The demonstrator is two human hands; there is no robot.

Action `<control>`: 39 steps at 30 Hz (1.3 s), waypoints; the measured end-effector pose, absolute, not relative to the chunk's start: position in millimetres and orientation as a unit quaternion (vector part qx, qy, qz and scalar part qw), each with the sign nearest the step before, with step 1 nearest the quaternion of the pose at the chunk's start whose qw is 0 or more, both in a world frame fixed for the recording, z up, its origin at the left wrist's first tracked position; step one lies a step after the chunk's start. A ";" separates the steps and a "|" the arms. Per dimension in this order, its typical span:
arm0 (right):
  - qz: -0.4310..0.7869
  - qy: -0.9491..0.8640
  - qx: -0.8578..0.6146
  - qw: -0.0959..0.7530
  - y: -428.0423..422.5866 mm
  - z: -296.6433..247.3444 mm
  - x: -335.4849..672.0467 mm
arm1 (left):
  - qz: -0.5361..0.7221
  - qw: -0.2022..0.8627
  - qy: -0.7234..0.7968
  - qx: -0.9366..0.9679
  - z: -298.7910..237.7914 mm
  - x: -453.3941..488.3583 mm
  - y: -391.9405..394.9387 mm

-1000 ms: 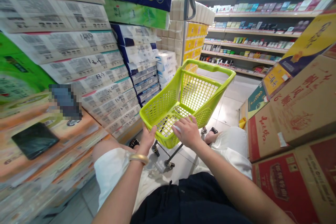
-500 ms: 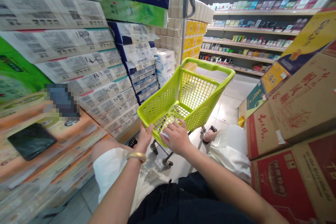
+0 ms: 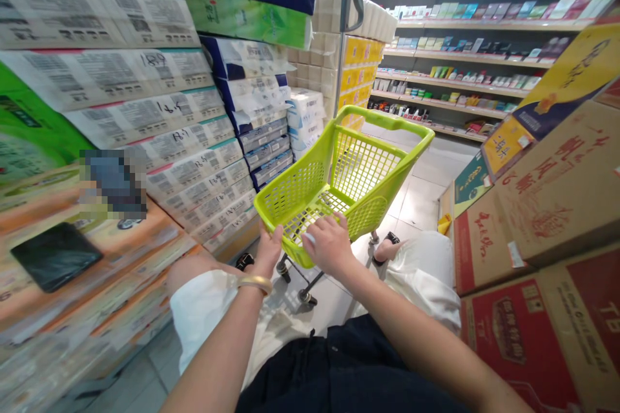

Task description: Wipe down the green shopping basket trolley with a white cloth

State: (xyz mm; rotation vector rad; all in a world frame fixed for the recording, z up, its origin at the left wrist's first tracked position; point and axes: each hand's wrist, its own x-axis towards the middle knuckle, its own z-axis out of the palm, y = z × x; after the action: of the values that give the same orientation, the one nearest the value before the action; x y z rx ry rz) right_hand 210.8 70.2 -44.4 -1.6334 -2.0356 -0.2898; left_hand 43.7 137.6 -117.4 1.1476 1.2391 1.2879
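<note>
our left hand (image 3: 268,250) grips the near rim of a green cart (image 3: 382,126), and our right hand (image 3: 328,245) clasps the same rim, fingers curled over it. the cart stands on tiles (image 3: 416,203) right before us, between toilet paper stacks (image 3: 194,174) on the left and cartons (image 3: 547,206) on the right, with shelves (image 3: 465,71) ahead.

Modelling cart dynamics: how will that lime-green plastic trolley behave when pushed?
The lime-green plastic trolley looks light for its size, with thin mesh walls. Its small casters probably roll easily on the tile floor. Its wide top over a narrow base may tip if shoved hard.
</note>
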 end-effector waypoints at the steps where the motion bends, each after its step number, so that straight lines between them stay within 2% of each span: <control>1: -0.104 -0.762 -0.587 0.254 65.7 -47.2 200.3 | 0.529 0.486 0.509 0.474 -116.6 43.8 137.9; 7: -0.090 -0.776 -0.568 0.260 62.3 -48.8 199.8 | 0.521 0.481 0.501 0.497 -115.9 40.2 140.2; 16: -0.112 -0.692 -0.658 0.274 83.2 -39.8 245.9 | 0.511 0.456 0.533 0.498 -121.4 45.0 137.0; 25: -0.105 -0.762 -0.570 0.289 58.6 -54.4 196.1 | 0.508 0.444 0.525 0.519 -118.6 43.8 136.5; 33: -0.098 -0.695 -0.662 0.264 83.4 -37.3 253.3 | 0.502 0.451 0.539 0.504 -110.4 48.4 136.2; 39: -0.095 -0.709 -0.654 0.247 73.4 -40.5 224.8 | 0.526 0.456 0.513 0.502 -109.5 49.5 132.6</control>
State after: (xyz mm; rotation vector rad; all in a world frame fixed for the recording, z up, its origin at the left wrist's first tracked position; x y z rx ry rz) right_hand 224.8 73.4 -40.5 -1.7834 -1.9333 -0.2592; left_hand 49.5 132.6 -109.5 1.2390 1.2657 1.2968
